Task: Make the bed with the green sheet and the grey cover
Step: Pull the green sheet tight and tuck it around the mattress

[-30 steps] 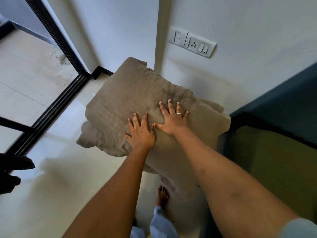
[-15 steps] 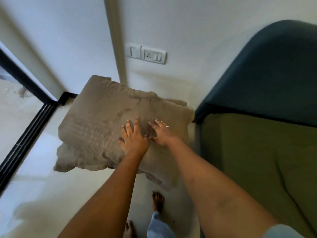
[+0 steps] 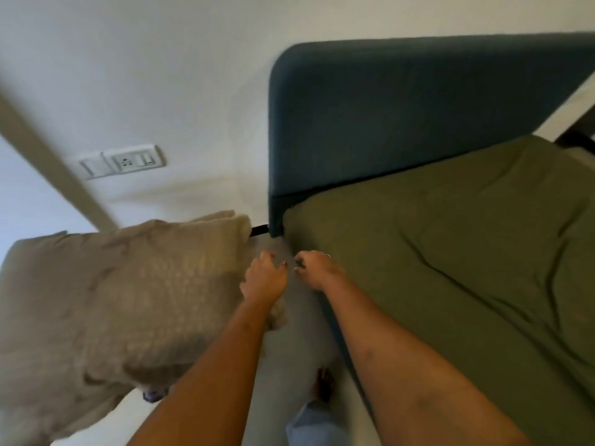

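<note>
The left hand [image 3: 264, 278] and right hand [image 3: 317, 270] have come off the taupe pillow [image 3: 128, 284], now to their left, and hover loosely curled and empty beside the corner of the green sheet [image 3: 450, 252], which lies spread below the blue headboard [image 3: 386, 107].

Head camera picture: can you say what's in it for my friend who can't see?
Seen from above, a person's left hand and right hand reach forward with curled fingers, between a beige pillow on the left and a green sheet on the right. The sheet lies spread below a dark blue headboard.
</note>
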Motion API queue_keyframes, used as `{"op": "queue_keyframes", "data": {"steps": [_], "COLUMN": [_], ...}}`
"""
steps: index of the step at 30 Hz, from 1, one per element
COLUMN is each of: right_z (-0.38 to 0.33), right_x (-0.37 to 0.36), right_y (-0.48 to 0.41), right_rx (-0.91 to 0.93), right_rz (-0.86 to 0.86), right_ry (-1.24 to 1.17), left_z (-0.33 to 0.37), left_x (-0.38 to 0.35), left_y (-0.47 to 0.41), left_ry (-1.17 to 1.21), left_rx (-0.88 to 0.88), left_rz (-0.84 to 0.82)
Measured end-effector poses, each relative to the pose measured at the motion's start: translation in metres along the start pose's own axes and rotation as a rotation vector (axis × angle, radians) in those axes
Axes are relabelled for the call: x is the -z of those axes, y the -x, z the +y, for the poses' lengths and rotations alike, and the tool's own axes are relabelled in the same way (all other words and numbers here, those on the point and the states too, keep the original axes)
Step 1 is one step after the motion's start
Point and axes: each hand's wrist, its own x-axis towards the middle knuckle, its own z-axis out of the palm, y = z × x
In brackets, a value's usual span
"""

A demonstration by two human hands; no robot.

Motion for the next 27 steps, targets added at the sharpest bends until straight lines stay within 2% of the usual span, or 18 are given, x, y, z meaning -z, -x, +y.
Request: {"op": "queue_keyframes", "data": {"steps": [5, 13, 18, 22, 27], "right_z": [0.076, 0.171, 0.183, 0.186, 0.206], "right_x": [0.024, 0.045, 0.023, -0.004, -0.035], "right_y": [-0.026, -0.121, -0.189, -0.239, -0.277], "right_rx": [-0.137, -0.275, -0.221, -0.214, -0.299], "right_rz": [0.032, 0.01, -0.053, -0.057, -0.075], "right_ry": [-0.078, -0.121, -0.096, -0.035, -0.019], "left_z": [0.056, 0.118, 0.104, 0.078, 0.064], "left_x": [-0.053, -0.136, -0.173, -0.202, -0.252], "left_y": [-0.039, -0.157, -0.225, -0.288, -0.345], "left_ry": [0.043, 0.026, 0.06, 0.035, -0.227], "left_rx": [0.019, 0.168, 0.313, 0.339, 0.322], "left_rz": [-0.083, -0.127, -0.112, -0.09, -0.197]}}
